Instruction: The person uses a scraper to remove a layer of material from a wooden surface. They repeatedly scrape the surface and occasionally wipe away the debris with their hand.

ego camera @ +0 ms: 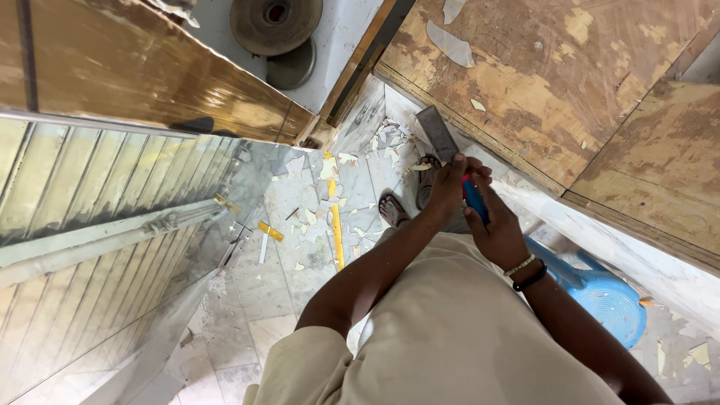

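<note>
I look straight down my own body, in a beige shirt, to my sandalled feet [395, 210] on a tiled floor. My right hand [496, 232], with a bead bracelet and a black band at the wrist, grips the blue and red handle of a flat metal scraper [475, 198]. Its grey blade [436, 133] points away from me, toward the edge of a worn wooden board. My left hand [453, 185] closes over the top of the handle where the blade begins. Both hands are together in front of my chest.
A scuffed plywood worktop [570, 82] fills the upper right. A glossy brown panel [142, 75] and a large ribbed glass sheet [97, 225] stand at left. Chips and yellow strips [337, 225] litter the floor. A blue plastic stool [600, 289] stands at my right. Round metal discs [275, 22] lie at the top.
</note>
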